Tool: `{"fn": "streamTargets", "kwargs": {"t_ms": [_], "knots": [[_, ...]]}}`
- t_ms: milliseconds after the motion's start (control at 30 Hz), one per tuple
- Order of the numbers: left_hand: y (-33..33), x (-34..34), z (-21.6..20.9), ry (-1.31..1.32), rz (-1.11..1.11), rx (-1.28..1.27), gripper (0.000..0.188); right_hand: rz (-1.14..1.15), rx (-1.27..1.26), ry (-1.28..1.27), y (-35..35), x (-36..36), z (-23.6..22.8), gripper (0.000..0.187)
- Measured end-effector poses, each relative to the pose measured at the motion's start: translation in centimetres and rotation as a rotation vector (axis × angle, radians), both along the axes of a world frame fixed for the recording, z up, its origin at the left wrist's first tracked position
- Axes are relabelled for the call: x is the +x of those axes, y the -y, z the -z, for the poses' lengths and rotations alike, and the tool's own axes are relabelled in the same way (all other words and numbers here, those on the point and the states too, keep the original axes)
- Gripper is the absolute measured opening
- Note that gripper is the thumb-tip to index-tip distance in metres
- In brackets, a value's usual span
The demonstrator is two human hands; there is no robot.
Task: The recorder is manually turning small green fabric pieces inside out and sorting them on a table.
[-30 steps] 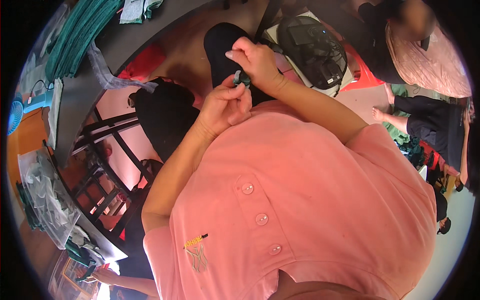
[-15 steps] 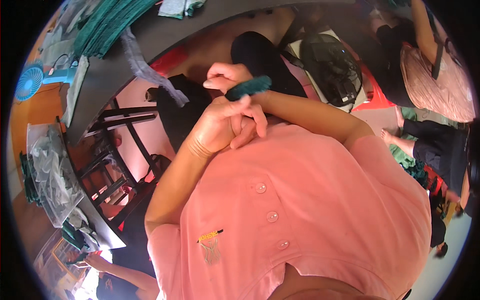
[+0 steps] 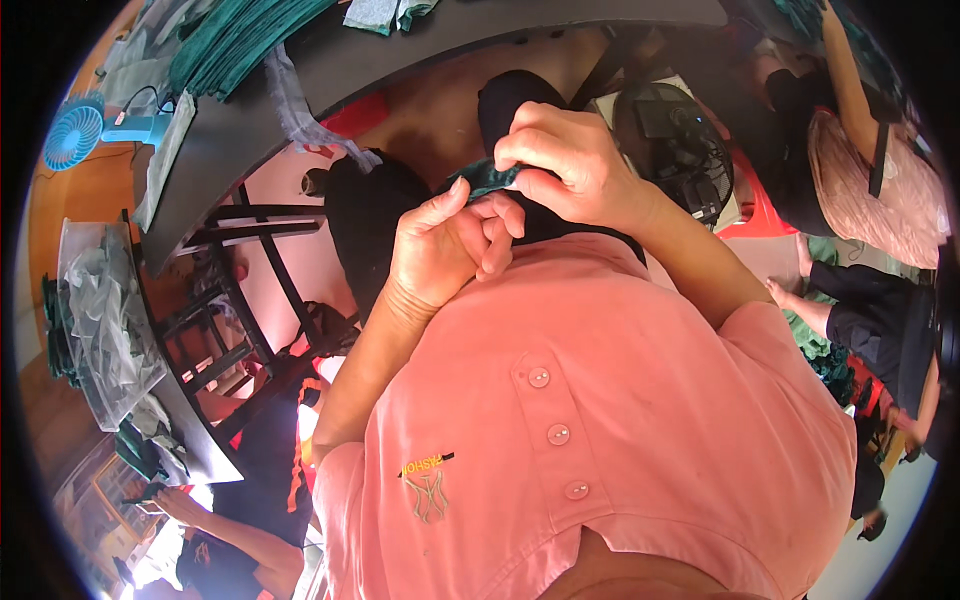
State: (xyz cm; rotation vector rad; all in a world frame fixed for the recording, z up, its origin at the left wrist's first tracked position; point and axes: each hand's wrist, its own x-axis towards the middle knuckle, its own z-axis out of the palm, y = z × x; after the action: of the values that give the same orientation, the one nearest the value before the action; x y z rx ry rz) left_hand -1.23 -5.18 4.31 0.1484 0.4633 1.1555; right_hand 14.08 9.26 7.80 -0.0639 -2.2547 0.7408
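Observation:
Above my lap, a short dark green velvety band [image 3: 487, 180], like a scrunchie, stretches between my hands. My right hand [image 3: 575, 165] pinches its right end between thumb and bent fingers. At the other end, the thumb tip of my left hand [image 3: 440, 245] presses against the cloth, while its lower fingers stay loosely curled. Part of the band is hidden behind the fingers. On the dark table [image 3: 400, 65] beyond lie a pile of long green velvety strips [image 3: 245, 40] and a pale grey strip [image 3: 305, 115] that hangs over the edge.
A blue fan [image 3: 75, 135] stands at the far left. Below it are a bag of grey cloth [image 3: 110, 325] and a black metal frame [image 3: 250, 280]. A black floor fan [image 3: 680, 140] is at the right. Other people sit at the right and lower left.
The green band has come off my right wrist and is now between my fingers. My right hand has moved right and closed on it; my left hand stays near the same place.

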Motion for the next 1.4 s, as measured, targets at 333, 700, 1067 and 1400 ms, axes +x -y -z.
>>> {"fn": "streamTargets", "kwargs": {"t_ms": [333, 700, 1067, 1400], "knots": [[0.3, -2.1, 1.2, -0.247, -0.418, -0.2, 0.042, -0.204, -0.578, 0.451, 2.5, 4.7, 2.8, 0.015], [0.1, 0.1, 1.5, -0.621, -0.214, 0.028, 0.023, -0.075, -1.395, 0.384, 2.3, 0.9, 1.2, 0.02], [-2.9, -0.6, 1.2, -1.068, -0.194, 0.353, 0.069, -0.357, -0.394, 0.644, -1.9, 3.9, -2.2, 0.033], [-2.4, 0.6, 2.6, -1.301, -0.024, 0.323, 0.031, -0.237, -0.253, 0.642, -2.2, 5.8, -5.8, 0.037]]}}
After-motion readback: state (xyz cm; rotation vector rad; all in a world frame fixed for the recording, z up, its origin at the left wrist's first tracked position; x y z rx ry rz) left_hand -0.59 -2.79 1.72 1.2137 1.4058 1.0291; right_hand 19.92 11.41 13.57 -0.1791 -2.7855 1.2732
